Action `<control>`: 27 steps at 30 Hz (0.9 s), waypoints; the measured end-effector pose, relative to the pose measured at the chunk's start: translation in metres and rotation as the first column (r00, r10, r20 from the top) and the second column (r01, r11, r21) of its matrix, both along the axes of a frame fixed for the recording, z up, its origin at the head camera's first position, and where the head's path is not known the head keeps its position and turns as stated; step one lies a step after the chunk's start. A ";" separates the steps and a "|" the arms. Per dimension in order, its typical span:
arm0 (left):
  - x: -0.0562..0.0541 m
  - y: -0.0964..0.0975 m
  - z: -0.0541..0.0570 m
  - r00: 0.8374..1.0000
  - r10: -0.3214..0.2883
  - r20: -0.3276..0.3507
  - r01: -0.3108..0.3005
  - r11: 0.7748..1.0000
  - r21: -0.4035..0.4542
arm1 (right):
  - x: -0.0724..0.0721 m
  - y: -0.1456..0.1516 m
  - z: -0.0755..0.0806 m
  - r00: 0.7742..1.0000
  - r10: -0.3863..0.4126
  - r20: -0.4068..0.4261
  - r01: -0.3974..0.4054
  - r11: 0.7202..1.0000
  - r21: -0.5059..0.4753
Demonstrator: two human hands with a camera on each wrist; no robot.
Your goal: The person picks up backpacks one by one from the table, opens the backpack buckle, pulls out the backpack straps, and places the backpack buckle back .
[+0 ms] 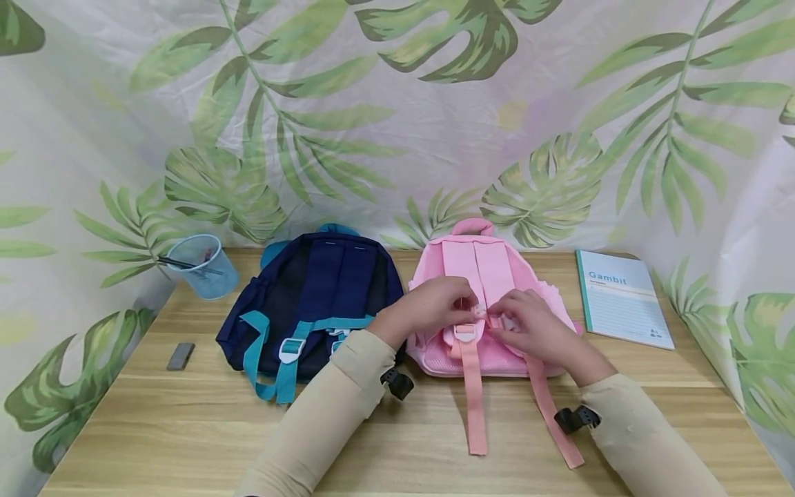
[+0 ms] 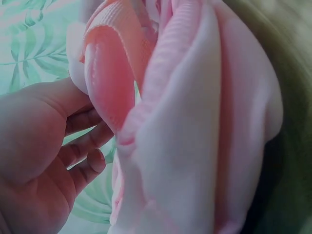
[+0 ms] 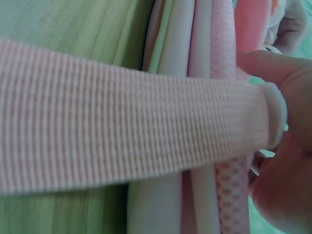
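Note:
A pink backpack (image 1: 428, 355) lies on the table with its shoulder straps facing up. Over its middle, my left hand (image 1: 439, 307) pinches a small white buckle (image 1: 480, 310) between thumb and fingers. Close beside it, my right hand (image 1: 531, 324) pinches the thin pink strap (image 1: 493, 321) at the buckle's other side. Below the left hand, a white strap adjuster (image 1: 464, 333) holds a long pink webbing strap (image 1: 474, 407). In the right wrist view, another webbing strap (image 3: 122, 126) runs out past the right hand. The buckle is partly hidden by fingers.
Left of the pink bag lies a navy backpack (image 1: 279, 290) with teal straps. A light blue mesh pen cup (image 1: 217, 276) stands at the back left, a small grey block (image 1: 181, 356) in front of it. A notebook (image 1: 624, 297) lies at the right, near the patterned cloth backdrop (image 1: 435, 138).

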State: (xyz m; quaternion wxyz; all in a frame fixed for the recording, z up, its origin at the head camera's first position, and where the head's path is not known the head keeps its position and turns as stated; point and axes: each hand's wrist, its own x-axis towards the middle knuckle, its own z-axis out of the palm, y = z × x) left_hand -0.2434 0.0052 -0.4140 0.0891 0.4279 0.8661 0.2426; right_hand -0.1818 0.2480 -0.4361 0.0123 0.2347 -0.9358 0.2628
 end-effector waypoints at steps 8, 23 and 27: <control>0.000 0.000 0.004 1.000 -0.003 0.005 0.003 1.000 0.005 | -0.003 -0.006 0.000 1.000 -0.015 -0.001 0.015 0.999 0.032; 0.000 -0.003 0.005 1.000 -0.002 -0.010 0.002 1.000 0.025 | -0.006 0.001 -0.002 1.000 -0.011 0.028 0.013 0.996 -0.089; 0.000 -0.004 0.006 1.000 -0.007 -0.013 0.008 0.999 0.040 | -0.006 0.006 0.003 0.992 -0.042 0.123 0.065 0.980 -0.189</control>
